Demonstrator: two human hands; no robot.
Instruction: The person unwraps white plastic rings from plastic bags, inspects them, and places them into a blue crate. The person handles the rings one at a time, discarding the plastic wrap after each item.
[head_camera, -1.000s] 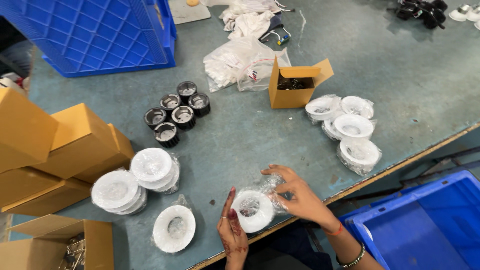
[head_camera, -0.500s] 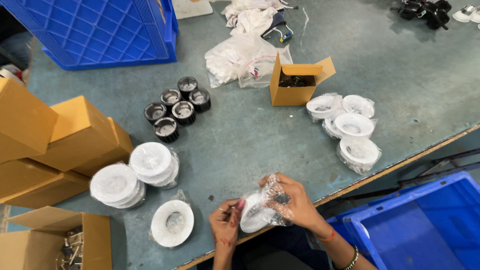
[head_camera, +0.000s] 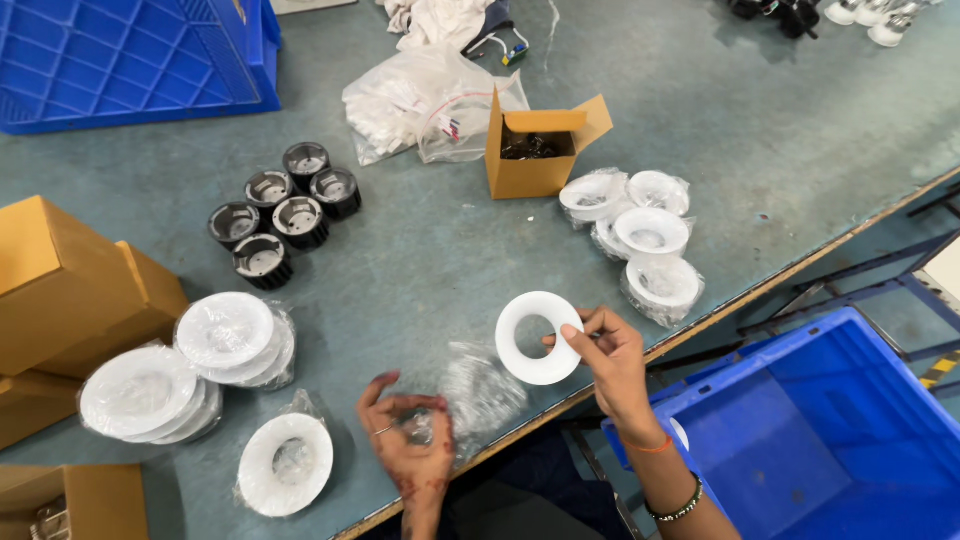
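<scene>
Freed now from its clear crinkled plastic bag, which my left hand pinches aside, the flat white plastic ring sits pinched in my right hand for inspection.

left hand blurred, clear bag partly under it, blue crate cut by edge

Five black housings, perhaps four bagged rings

left hand curled, right hand pinching
</scene>
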